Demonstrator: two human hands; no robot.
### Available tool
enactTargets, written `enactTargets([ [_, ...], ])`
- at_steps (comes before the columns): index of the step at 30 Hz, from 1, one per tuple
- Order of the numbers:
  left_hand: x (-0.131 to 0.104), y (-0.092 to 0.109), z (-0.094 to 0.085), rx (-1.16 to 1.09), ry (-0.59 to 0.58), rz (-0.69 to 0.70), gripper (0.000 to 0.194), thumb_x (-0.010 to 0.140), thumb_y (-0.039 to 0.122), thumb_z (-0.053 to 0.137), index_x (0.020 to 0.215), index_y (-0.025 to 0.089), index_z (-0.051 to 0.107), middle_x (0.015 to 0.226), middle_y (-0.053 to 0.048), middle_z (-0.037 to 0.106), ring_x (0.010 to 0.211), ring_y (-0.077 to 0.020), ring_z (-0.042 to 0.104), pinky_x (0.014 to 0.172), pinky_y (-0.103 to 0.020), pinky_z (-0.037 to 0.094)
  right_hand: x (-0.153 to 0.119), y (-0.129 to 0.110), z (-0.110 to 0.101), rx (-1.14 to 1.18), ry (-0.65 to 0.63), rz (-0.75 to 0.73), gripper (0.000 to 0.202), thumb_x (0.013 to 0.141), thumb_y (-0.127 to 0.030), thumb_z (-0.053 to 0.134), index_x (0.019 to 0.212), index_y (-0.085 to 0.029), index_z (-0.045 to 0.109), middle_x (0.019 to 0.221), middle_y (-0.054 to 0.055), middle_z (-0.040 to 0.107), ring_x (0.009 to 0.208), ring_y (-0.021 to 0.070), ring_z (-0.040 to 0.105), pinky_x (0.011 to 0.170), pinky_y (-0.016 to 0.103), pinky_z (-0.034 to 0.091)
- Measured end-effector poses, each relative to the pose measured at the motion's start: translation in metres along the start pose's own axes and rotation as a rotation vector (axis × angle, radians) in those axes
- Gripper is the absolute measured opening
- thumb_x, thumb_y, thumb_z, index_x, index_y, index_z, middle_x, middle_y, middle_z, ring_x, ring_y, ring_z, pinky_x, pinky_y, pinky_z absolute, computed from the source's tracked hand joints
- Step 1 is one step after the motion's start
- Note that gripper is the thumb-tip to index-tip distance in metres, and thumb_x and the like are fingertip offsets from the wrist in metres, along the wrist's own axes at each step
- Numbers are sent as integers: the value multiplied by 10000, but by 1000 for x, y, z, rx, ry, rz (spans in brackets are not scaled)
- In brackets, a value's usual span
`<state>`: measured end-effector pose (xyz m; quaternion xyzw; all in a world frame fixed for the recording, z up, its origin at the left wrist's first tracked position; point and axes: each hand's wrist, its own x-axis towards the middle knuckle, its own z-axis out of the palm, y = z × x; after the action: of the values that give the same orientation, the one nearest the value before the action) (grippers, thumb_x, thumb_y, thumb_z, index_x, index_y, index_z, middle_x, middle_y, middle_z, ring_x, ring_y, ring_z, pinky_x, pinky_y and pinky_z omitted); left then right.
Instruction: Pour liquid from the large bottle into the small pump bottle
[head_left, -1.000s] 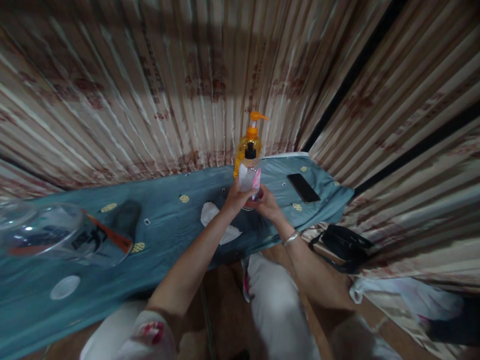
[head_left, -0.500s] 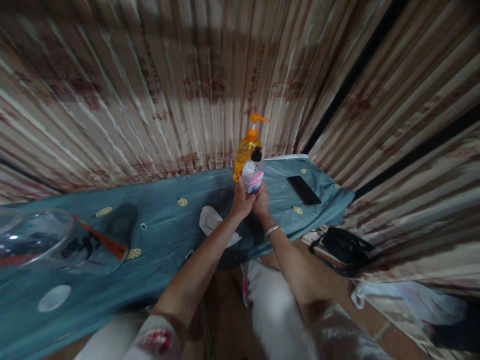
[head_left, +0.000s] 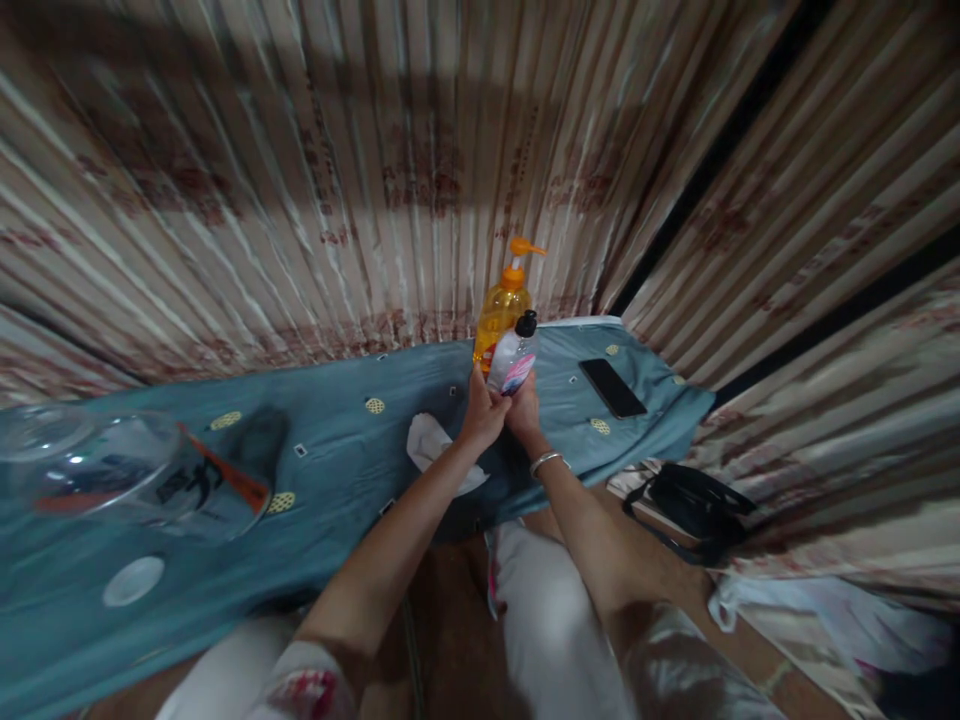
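Note:
A clear bottle with a black cap and a pink-and-white label [head_left: 514, 358] is held between my two hands, tilted a little to the right. My left hand [head_left: 484, 408] wraps its lower left side, and my right hand [head_left: 524, 405] grips it from the right, with a bracelet on that wrist. Right behind it stands an orange-yellow bottle with an orange pump [head_left: 496, 312], partly hidden by the held bottle. A crumpled white cloth [head_left: 429, 440] lies on the teal cover, left of my hands and partly under my left forearm.
On the teal cover [head_left: 337, 440] lie a black phone [head_left: 613, 388] at right, a large clear plastic jar [head_left: 142, 470] at left and a white round lid [head_left: 133, 581]. A black bag [head_left: 694, 508] sits low at right. Pleated curtains [head_left: 420, 200] hang behind.
The held bottle has tilted slightly further right in my hands. The whole view has shifted a little, so things appear slightly right of where they were.

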<state>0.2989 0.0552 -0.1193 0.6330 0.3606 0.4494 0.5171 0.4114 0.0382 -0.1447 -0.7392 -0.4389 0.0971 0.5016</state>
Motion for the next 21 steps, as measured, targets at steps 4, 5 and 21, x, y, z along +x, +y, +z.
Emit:
enactTargets([
  [4, -31, 9, -35, 55, 2, -9, 923, 768, 195, 731, 1610, 208, 354, 1730, -199, 316, 1613, -340, 288, 1298, -567, 221, -7, -6, -8, 33, -41, 23, 853, 760, -555, 764, 1429, -139, 435, 1215, 177, 738, 1150, 321, 705, 927, 426, 575],
  [5, -40, 12, -45, 64, 4, -7, 905, 779, 216, 732, 1605, 210, 362, 1729, -203, 317, 1611, -340, 295, 1288, -576, 245, -9, -8, -9, 39, -47, 32, 866, 762, -547, 770, 1441, -135, 425, 1226, 178, 737, 1173, 320, 704, 938, 427, 575],
  [21, -185, 69, -190, 279, 433, 245, 772, 909, 327, 679, 1610, 282, 357, 1660, -157, 425, 1546, -304, 421, 1244, -519, 376, -101, -46, -35, 33, -39, 40, 642, 809, -442, 679, 1349, -106, 595, 1303, 256, 726, 1226, 359, 707, 1064, 523, 540],
])
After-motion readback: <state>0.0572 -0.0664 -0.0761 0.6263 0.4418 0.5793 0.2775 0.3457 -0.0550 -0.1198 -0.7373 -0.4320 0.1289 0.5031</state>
